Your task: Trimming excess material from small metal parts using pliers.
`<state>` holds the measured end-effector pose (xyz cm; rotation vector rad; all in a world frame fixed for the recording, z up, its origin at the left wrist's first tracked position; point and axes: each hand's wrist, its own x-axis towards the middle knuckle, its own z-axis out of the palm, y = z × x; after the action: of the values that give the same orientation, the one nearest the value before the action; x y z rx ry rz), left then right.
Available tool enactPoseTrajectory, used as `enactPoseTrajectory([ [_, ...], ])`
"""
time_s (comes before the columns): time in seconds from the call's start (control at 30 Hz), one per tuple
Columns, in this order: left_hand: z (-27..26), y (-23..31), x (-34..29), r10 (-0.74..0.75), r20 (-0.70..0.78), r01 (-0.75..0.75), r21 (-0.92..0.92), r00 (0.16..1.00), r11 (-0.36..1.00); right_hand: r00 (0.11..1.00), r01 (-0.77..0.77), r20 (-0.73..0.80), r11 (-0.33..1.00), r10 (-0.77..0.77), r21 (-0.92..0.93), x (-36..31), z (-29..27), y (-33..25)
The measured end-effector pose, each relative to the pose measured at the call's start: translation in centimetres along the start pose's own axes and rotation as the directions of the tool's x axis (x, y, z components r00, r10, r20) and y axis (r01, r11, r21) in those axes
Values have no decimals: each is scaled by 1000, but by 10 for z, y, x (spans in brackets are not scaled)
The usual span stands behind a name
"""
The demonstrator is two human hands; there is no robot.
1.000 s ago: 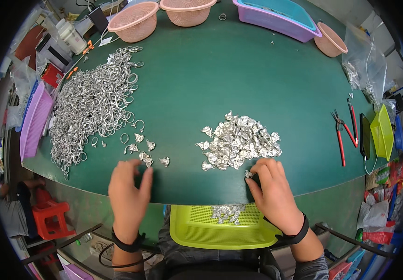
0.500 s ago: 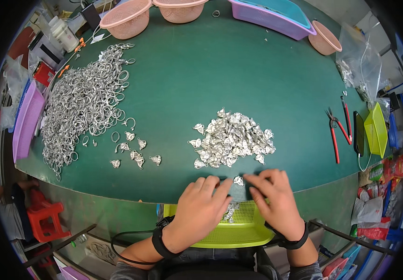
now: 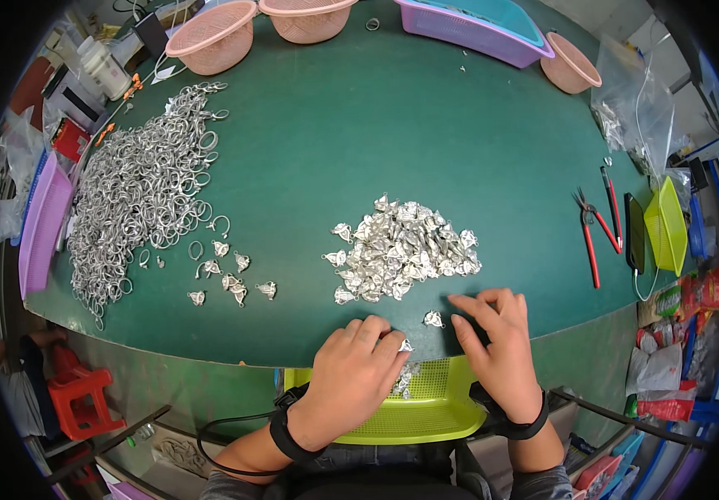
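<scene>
At the table's near edge, the closed fingers of my left hand [image 3: 354, 379] pinch a small silver metal charm [image 3: 405, 345], which shows at the index fingertip. My right hand [image 3: 501, 354] hovers to the right, thumb and index finger apart and holding nothing. Just left of its fingers lies another silver charm [image 3: 434, 319]. Beyond both hands sits a heap of similar silver charms [image 3: 405, 250]. Below the edge, in front of my body, a yellow-green plastic basket [image 3: 426, 427] contains several charms [image 3: 405, 380], partly hidden by my left hand.
On the left spreads a large pile of silver rings [image 3: 139, 192], with several loose charms [image 3: 230, 283] beside it. Red-handled pliers [image 3: 590, 242], a phone [image 3: 634, 233] and a small green basket [image 3: 666, 227] lie right. Pink baskets [image 3: 214, 40] and a purple tray [image 3: 468, 33] line the back.
The charm between my hands has moved to my left hand at the edge. Another, from the heap's near right side, now lies by my right fingers. The view has shifted slightly.
</scene>
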<state>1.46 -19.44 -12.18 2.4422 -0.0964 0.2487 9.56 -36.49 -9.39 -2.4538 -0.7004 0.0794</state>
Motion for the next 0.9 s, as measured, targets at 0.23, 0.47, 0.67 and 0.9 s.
enactPoseTrajectory([
  [0.23, -2, 3, 3, 1, 30, -2, 13, 1000, 1000, 997, 22, 77, 997, -27, 73, 0, 0, 0],
  [0.47, 5, 2, 4, 122, 80, -124, 28, 989, 992, 997, 54, 53, 997, -51, -51, 14, -1, 17],
  [0.67, 0, 2, 3, 128, 122, -126, -18, 984, 992, 993, 19, 112, 998, -25, 57, 5, -7, 5],
  [0.9, -6, 1, -3, 195, 208, -176, -105, 959, 979, 996, 44, 80, 997, -48, 57, 3, -1, 4],
])
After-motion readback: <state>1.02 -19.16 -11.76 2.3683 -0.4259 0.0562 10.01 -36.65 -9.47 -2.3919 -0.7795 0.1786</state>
